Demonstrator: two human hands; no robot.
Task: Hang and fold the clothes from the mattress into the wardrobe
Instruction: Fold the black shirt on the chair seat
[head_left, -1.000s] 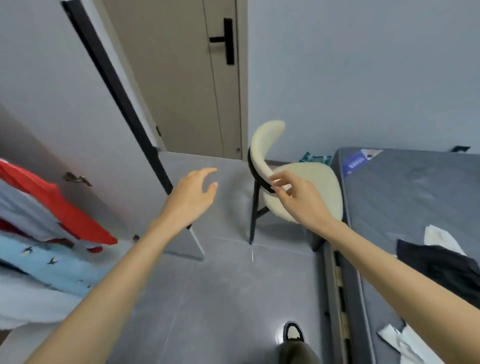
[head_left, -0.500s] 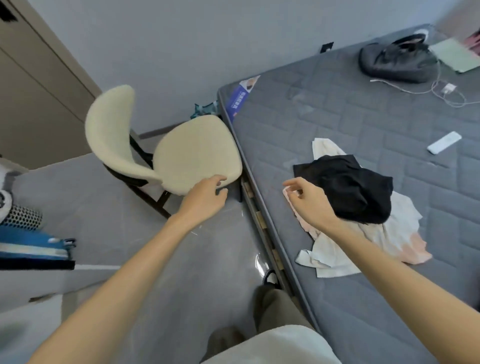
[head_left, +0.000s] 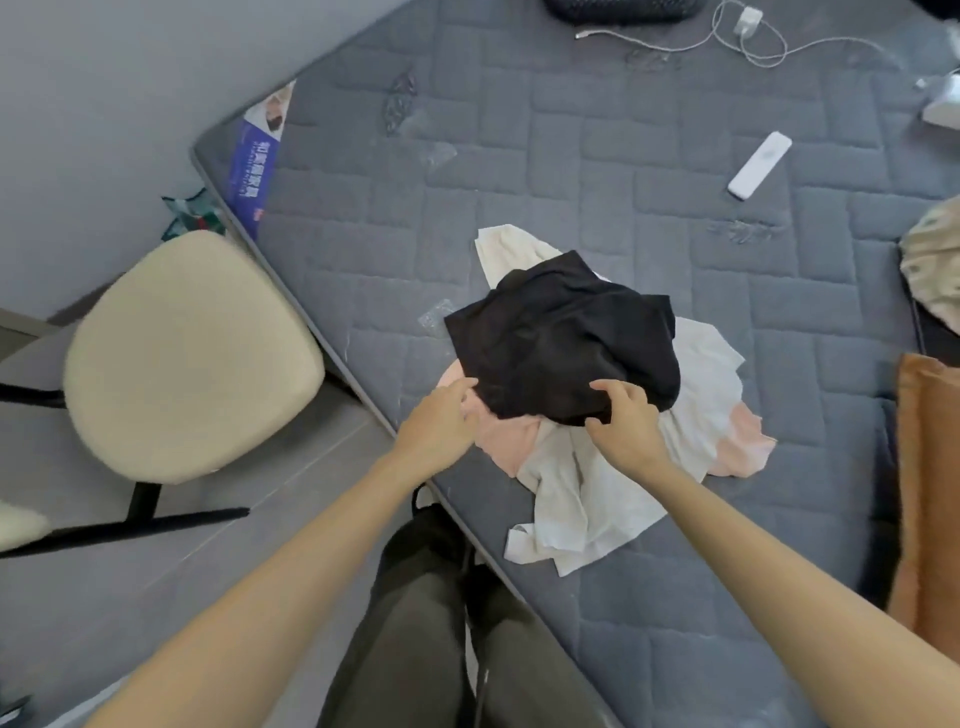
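Now: taking the black piece off the pile

Both arms reach over the edge of the mattress (head_left: 597, 156) to the heap of clothes lying near it. The black garment (head_left: 561, 332) sits crumpled on top of a white garment (head_left: 587, 488) and a pink garment (head_left: 506, 436). The left grip (head_left: 441, 421) is released, its straight fingers touching the left end of the black hem. The right grip (head_left: 623, 421) arches over the near hem; I cannot tell whether it pinches cloth. It seems best to take only the black layer at two spread points and lift it clear of the lighter pieces. The wardrobe is out of view.
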